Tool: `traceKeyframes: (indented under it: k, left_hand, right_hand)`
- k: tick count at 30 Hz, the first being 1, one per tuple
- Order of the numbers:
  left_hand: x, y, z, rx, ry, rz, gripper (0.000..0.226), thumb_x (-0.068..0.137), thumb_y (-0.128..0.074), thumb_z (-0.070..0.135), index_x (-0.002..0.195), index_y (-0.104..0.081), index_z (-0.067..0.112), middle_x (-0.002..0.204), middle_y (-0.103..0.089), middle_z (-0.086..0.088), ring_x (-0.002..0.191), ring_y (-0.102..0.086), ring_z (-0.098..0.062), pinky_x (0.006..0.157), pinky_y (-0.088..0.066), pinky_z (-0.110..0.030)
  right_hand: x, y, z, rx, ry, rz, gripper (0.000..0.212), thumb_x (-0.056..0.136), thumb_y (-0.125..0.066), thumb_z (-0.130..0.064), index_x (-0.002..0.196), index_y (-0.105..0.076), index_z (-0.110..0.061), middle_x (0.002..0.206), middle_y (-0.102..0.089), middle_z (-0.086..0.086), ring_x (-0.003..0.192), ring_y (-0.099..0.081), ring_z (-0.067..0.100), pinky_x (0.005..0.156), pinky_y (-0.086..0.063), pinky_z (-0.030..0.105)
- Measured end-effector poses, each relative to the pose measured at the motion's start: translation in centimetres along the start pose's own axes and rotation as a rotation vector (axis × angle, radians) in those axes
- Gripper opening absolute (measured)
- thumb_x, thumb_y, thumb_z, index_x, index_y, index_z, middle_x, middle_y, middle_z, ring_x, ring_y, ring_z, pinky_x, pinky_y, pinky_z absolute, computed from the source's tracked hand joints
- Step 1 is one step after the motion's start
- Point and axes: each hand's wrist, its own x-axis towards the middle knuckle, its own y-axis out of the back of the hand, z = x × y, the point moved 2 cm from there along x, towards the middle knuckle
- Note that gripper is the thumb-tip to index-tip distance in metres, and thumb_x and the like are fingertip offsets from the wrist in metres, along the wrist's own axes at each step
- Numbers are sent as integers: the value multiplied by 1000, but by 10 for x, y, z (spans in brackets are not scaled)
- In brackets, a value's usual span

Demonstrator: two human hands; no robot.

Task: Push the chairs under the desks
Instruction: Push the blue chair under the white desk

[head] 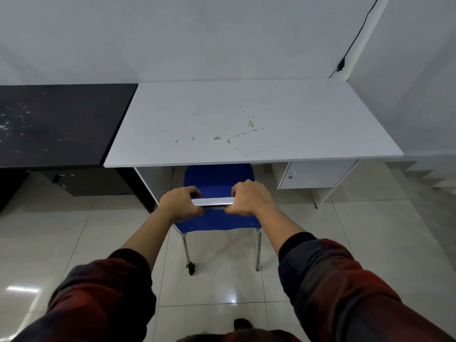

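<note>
A blue chair (217, 178) with chrome legs stands in front of the white desk (246, 119), its seat partly under the desk's front edge. The top edge of its backrest (213, 201) runs between my hands. My left hand (179, 203) grips the left end of that edge and my right hand (251, 198) grips the right end. Both rear legs rest on the tiled floor, and the front legs are hidden under the desk.
A black desk (61, 119) adjoins the white one on the left, with a dark drawer unit beneath. A white cabinet (315, 174) hangs under the white desk's right side. A white wall closes the right, with a black cable (357, 33) running down it. Glossy floor tiles lie behind the chair.
</note>
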Motion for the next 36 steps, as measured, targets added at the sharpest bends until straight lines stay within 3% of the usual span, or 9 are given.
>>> traceKeyframes:
  k: [5, 8, 16, 20, 25, 29, 31, 36]
  left_hand:
    - [-8, -16, 17, 11, 2, 64, 28, 79, -67, 46, 106, -72, 39, 95, -72, 14, 80, -64, -11, 64, -50, -27]
    - [-10, -16, 18, 2, 16, 61, 28, 79, -68, 47, 105, -72, 38, 93, -71, 14, 80, -65, -11, 66, -52, -27]
    - [7, -17, 34, 2, 0, 82, 28, 78, -68, 47, 103, -69, 34, 88, -68, 13, 73, -61, -10, 55, -44, -22]
    - [13, -17, 37, -45, -28, 61, 27, 78, -71, 42, 102, -71, 30, 85, -65, 13, 72, -61, -10, 58, -48, -23]
    - [20, -12, 34, -78, -63, 71, 27, 77, -71, 39, 101, -73, 27, 87, -70, 10, 73, -63, -11, 56, -47, -22]
    - [27, -2, 33, -129, -75, 38, 29, 76, -72, 40, 101, -74, 24, 84, -70, 9, 72, -65, -12, 66, -59, -33]
    - [23, -4, 34, -120, -68, 17, 30, 75, -71, 41, 100, -75, 24, 84, -71, 8, 71, -66, -12, 67, -60, -32]
    - [15, -11, 35, -81, -86, -21, 33, 75, -67, 38, 101, -78, 22, 76, -72, 6, 63, -65, -13, 54, -54, -24]
  right_hand:
    - [-7, -1, 20, -35, 23, 15, 35, 68, -69, -53, 84, -69, -21, 67, -64, -4, 61, -62, 16, 57, -54, 29]
    - [-6, -3, 20, -30, 32, 4, 35, 68, -69, -52, 84, -68, -21, 67, -64, -4, 61, -62, 16, 59, -56, 30]
    - [9, 7, 42, -35, 41, 8, 32, 69, -70, -52, 83, -67, -24, 70, -65, -6, 64, -62, 16, 53, -43, 23]
    - [13, 7, 47, -51, 30, 7, 33, 70, -71, -53, 85, -67, -24, 71, -64, -6, 64, -62, 15, 58, -52, 25]
    - [19, 11, 44, -64, 5, 16, 28, 71, -70, -51, 83, -65, -26, 68, -62, -7, 62, -60, 14, 54, -45, 23]
    - [24, 21, 41, -56, -12, 15, 28, 72, -69, -50, 87, -67, -25, 70, -62, -7, 62, -59, 14, 55, -44, 24]
    - [20, 21, 41, -72, 11, -11, 30, 73, -69, -50, 90, -67, -25, 71, -61, -8, 63, -59, 13, 55, -42, 24]
    - [7, 10, 40, -72, -26, -17, 32, 73, -69, -49, 94, -70, -25, 74, -65, -7, 66, -62, 14, 65, -55, 28]
